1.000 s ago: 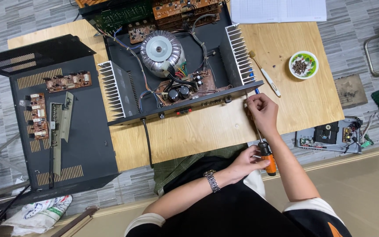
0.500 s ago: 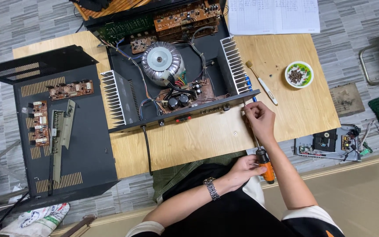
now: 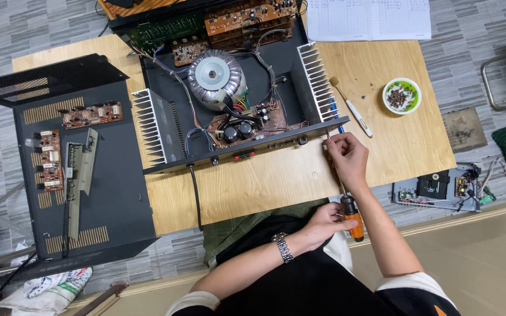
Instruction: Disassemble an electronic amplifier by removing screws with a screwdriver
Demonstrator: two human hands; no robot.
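A: Nearest to the person, the left hand [image 3: 322, 225] is closed around the orange and black handle of a long screwdriver [image 3: 354, 217], just past the edge of the counter [image 3: 265, 187].

B: And the right hand [image 3: 346, 157]?

A: It is further up, with the fingers pinched together on the thin metal shaft, near the tip. The tip meets the right end of the rear panel of the open amplifier chassis [image 3: 238, 153]. I think it sits on a small screw there, but the fingers cover the spot, so I cannot say for sure.

B: How will the screwdriver handle?

A: Light and stiff, I judge. The handle looks ribbed, so it is the good place to turn it, while the smooth shaft is only for guiding. A long shaft can slip off a small screw head easily.

B: And the chassis?

A: It looks heavy, because of the big toroidal transformer [image 3: 216, 76] and the heat sinks [image 3: 314, 76] with sharp fins. The circuit boards and thin wires inside are fragile. I would hold it only by the metal frame.

B: What lies beyond the hand?

A: A small brush [image 3: 351, 108] and a green-rimmed bowl [image 3: 402, 96] with dark small parts, both on the counter, apart from the chassis.
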